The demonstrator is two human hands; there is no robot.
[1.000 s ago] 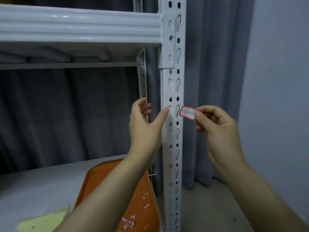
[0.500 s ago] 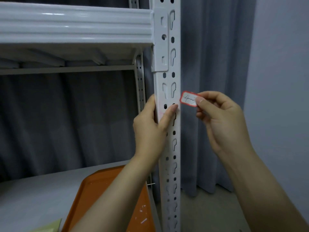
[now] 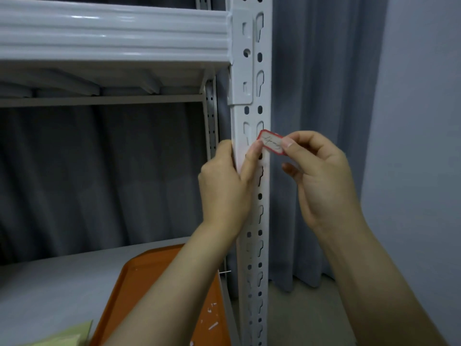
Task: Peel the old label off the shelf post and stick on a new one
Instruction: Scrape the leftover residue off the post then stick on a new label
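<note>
Here the small red-bordered paper label (image 3: 271,145), light, limp and likely tacky-backed, meets the white perforated steel shelf post (image 3: 252,221); the right hand (image 3: 321,181) pinches its right edge, the left hand (image 3: 225,186) grips the post, forefinger on its left corner.

Single head view, close, facing forward at shelf post (image 3: 252,221), hands near

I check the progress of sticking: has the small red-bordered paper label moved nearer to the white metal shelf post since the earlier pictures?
Yes. The red-bordered label has moved left; its left edge now overlaps the white shelf post.
</note>
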